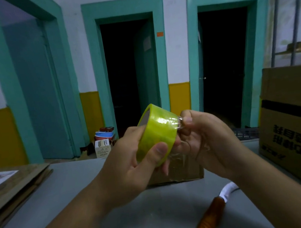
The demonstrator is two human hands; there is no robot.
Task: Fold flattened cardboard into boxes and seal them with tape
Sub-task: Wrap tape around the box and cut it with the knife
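- The left hand (132,163), centre of the frame, is wrapped round the yellow-green tape roll (158,129), with the thumb pressed on its outer face. If that thumb slackens while tape is pulled, the roll could spin or jump out of the hand.
- The right hand (209,141), just right of centre, pinches the loose end of the tape (179,124) between thumb and fingertips. The end is clear and looks crumpled there. It may fold back, stick to itself or cling to the fingers, and that stretch would be wasted.
- A sideways pull could split the tape lengthwise or tear it short, and the end would then be lost against the roll.
- The small cardboard box (184,173) sits on the grey table (76,190), below and behind both hands and mostly hidden by them. Neither hand steadies it, so tape pressed down could push it along or land crooked, leaving the seam partly open. I cannot tell how much tape is already on it.
- The knife (211,216) with the wooden handle lies at the lower right under the right forearm, its blade end wrapped in white. A blind reach could knock it off the table.
- The large box (292,122) at the right edge limits elbow room for a long pull.
- The stack of flat cardboard (15,185) waits at the left edge.
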